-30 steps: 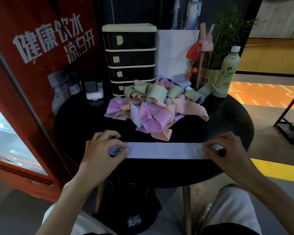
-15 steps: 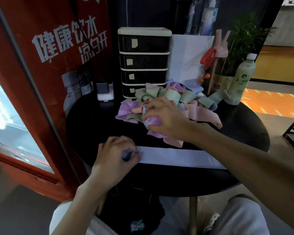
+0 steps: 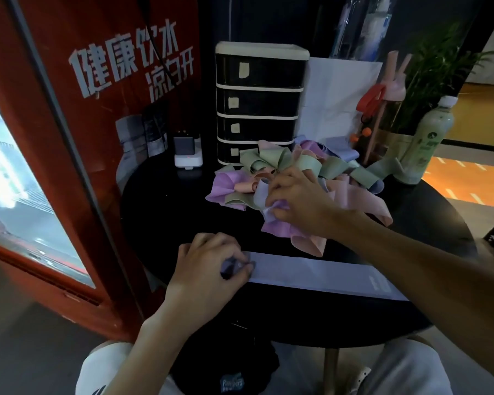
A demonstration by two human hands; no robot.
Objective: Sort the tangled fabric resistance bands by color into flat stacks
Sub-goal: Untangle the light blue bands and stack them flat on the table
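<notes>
Head view shows the left hand (image 3: pixel 208 269), grip pinched on one end of the flat lavender band (image 3: pixel 311 273) lying on the worktop (image 3: pixel 160 212), the right hand (image 3: pixel 294 201) clutching a pale loop (image 3: pixel 260 193) in the tangled pile (image 3: pixel 354 178), which is probably soft, light and floppy and best taken by a free fold, while the dark drawer unit (image 3: pixel 260 101) hides its contents.

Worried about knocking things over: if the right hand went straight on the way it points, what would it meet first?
Probably the purple band at the left edge of the pile, just beyond the right hand; the white charger stands farther along, depth unclear.
</notes>
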